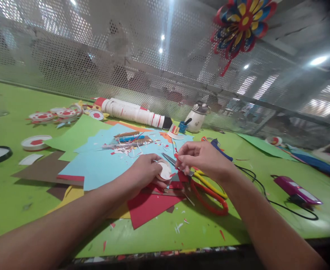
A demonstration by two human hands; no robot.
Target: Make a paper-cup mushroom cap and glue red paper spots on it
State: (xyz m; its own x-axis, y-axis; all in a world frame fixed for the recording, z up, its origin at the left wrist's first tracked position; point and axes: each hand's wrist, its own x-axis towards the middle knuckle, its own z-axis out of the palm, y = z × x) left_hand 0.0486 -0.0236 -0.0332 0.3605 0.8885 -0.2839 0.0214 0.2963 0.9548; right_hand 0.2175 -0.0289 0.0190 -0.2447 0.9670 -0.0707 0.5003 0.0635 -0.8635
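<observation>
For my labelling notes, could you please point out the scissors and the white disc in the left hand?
Scissors (193, 185): head view, on the orange handle.
White disc (165, 171): head view, on its flat face.

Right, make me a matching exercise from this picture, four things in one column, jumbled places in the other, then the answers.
Things:
1. small round white disc
2. metal scissors with orange and yellow handles
3. white bottle with a dark lid
4. red, blue and yellow layered flower

Places:
A. beside the small blue pot
B. high up, near the picture's top edge
C. partly covered by the right hand
D. in the left hand

Pairs: 1-D, 2-C, 3-A, 4-B
</observation>
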